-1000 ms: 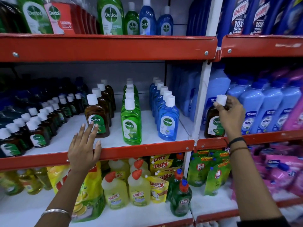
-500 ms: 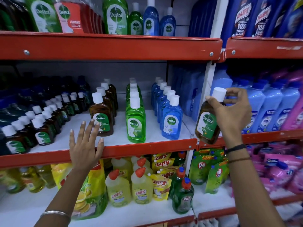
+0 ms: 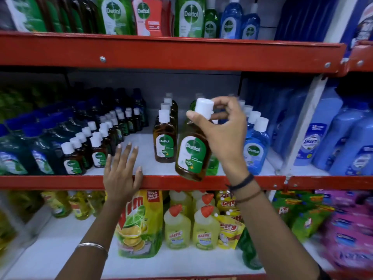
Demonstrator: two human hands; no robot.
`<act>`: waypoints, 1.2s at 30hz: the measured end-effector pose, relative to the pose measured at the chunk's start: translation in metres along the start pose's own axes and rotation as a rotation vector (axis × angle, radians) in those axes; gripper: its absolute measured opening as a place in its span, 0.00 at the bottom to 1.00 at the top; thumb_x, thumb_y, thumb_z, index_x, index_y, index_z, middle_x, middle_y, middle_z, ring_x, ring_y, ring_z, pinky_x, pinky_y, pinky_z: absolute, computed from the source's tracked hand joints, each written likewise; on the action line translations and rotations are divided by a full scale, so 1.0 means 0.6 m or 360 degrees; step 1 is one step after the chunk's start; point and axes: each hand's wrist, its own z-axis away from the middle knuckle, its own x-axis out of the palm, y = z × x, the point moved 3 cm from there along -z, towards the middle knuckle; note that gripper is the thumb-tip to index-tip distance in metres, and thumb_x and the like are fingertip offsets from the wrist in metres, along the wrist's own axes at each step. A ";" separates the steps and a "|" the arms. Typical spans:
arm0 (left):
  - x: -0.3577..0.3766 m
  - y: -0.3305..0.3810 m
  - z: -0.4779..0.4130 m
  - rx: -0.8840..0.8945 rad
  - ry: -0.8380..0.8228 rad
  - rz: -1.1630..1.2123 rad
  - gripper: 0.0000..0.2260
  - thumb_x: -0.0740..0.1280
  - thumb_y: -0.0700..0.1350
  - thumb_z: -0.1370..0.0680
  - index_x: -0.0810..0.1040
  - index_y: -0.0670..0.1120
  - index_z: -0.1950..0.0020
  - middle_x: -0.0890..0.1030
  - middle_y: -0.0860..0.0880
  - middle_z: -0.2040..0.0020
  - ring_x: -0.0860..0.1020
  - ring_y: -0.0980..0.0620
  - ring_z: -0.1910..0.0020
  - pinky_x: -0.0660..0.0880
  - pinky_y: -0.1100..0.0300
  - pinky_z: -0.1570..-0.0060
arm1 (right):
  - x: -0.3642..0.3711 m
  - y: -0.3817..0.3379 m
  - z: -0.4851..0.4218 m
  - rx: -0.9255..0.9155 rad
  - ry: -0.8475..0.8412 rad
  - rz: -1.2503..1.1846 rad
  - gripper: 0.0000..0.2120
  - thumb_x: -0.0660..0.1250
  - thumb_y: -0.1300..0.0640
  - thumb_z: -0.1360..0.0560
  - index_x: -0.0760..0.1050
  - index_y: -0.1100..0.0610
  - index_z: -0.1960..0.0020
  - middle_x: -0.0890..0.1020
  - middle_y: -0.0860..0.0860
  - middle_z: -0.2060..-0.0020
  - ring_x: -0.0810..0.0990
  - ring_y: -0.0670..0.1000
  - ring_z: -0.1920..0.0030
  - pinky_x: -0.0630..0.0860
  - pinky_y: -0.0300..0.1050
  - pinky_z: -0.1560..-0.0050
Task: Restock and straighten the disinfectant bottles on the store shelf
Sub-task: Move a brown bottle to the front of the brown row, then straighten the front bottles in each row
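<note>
Fingers (image 3: pixel 203 120) of the right hand (image 3: pixel 222 136) pinch the white cap of a brown plastic Dettol bottle with a green and white label (image 3: pixel 191 152), gripping it at the neck. That bottle hangs tilted in the air, its base just in front of the red metal lip of the middle shelf (image 3: pixel 60 181), not standing on the white shelf board. Directly behind and to its left stands a row of matching brown Dettol bottles with white caps (image 3: pixel 164 138), upright and running back toward the grey rear panel. A green bottle (image 3: pixel 213 164) shows only in part behind the held one. To the right stands a row of blue Dettol bottles with white caps (image 3: pixel 255 148), front one upright near the shelf edge.

The left hand (image 3: pixel 122 170) lies flat and spread wide, holding nothing, palm on the red lip and fingers reaching onto the bare white board. Just left of it stand rows of small dark brown Dettol bottles with white caps (image 3: pixel 86 144). A silver bangle (image 3: pixel 91 245) circles the left wrist; dark bands (image 3: pixel 242 184) circle the right.
</note>
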 end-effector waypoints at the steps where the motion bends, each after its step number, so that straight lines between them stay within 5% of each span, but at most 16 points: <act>1: 0.000 -0.001 0.000 0.0005 0.0016 -0.0004 0.25 0.52 0.53 0.20 0.65 0.46 0.24 0.70 0.43 0.27 0.65 0.42 0.26 0.65 0.41 0.32 | 0.024 0.002 0.003 0.0014 -0.0019 0.0004 0.19 0.79 0.45 0.41 0.72 0.43 0.57 0.79 0.39 0.61 0.80 0.42 0.62 0.80 0.53 0.60; 18: 0.003 0.000 0.003 0.0092 0.0094 0.0087 0.24 0.52 0.54 0.19 0.66 0.48 0.25 0.70 0.46 0.27 0.65 0.46 0.26 0.68 0.43 0.32 | 0.182 0.096 0.031 0.0051 -0.0167 0.0415 0.21 0.74 0.41 0.36 0.74 0.49 0.49 0.82 0.45 0.54 0.80 0.46 0.56 0.76 0.47 0.61; 24: -0.020 0.024 -0.014 -0.0181 -0.0016 0.0604 0.24 0.54 0.55 0.19 0.64 0.47 0.25 0.69 0.47 0.26 0.72 0.48 0.32 0.75 0.50 0.44 | 0.160 0.108 0.075 0.0179 -0.0249 0.0022 0.23 0.62 0.41 0.24 0.70 0.53 0.35 0.78 0.50 0.40 0.76 0.47 0.41 0.75 0.50 0.38; 26: -0.033 0.041 -0.025 -0.0408 -0.0088 0.0995 0.25 0.52 0.59 0.19 0.61 0.52 0.24 0.66 0.54 0.26 0.72 0.58 0.34 0.74 0.55 0.48 | 0.145 0.113 0.116 0.0374 -0.0257 -0.0086 0.27 0.56 0.39 0.24 0.65 0.52 0.30 0.71 0.47 0.32 0.70 0.44 0.33 0.68 0.43 0.32; 28: -0.032 0.059 -0.034 -0.0547 -0.0306 0.1354 0.25 0.48 0.66 0.21 0.58 0.61 0.25 0.64 0.61 0.26 0.69 0.66 0.33 0.71 0.54 0.39 | 0.138 0.119 0.153 0.0524 -0.0310 -0.0157 0.32 0.52 0.38 0.26 0.60 0.52 0.27 0.65 0.41 0.32 0.64 0.40 0.32 0.62 0.26 0.36; 29: -0.030 0.066 -0.039 -0.0582 -0.0421 0.1463 0.26 0.46 0.70 0.22 0.57 0.65 0.25 0.64 0.60 0.25 0.69 0.63 0.31 0.69 0.50 0.33 | 0.138 0.125 0.165 0.0566 -0.0338 -0.0179 0.32 0.51 0.38 0.26 0.59 0.52 0.26 0.64 0.40 0.32 0.62 0.39 0.32 0.60 0.21 0.39; 31: -0.028 0.076 -0.045 -0.0575 -0.0587 0.1497 0.27 0.41 0.76 0.27 0.54 0.74 0.28 0.67 0.58 0.25 0.70 0.52 0.29 0.67 0.43 0.30 | 0.144 0.139 0.176 0.0593 -0.0377 -0.0210 0.33 0.50 0.36 0.26 0.60 0.51 0.26 0.64 0.43 0.28 0.63 0.40 0.30 0.60 0.28 0.34; 33: -0.033 0.081 -0.045 -0.0509 -0.0636 0.1425 0.28 0.37 0.78 0.29 0.53 0.77 0.30 0.69 0.57 0.26 0.72 0.48 0.30 0.68 0.41 0.32 | 0.149 0.148 0.173 0.0589 -0.0397 -0.0215 0.35 0.49 0.32 0.26 0.62 0.50 0.27 0.67 0.47 0.27 0.65 0.43 0.29 0.62 0.41 0.28; 36: -0.042 0.082 -0.039 -0.0489 -0.0619 0.1360 0.29 0.34 0.79 0.32 0.52 0.79 0.32 0.69 0.56 0.26 0.73 0.45 0.31 0.69 0.41 0.33 | 0.149 0.159 0.159 0.0586 -0.0412 -0.0229 0.36 0.51 0.29 0.28 0.66 0.51 0.28 0.71 0.49 0.29 0.67 0.43 0.30 0.65 0.47 0.28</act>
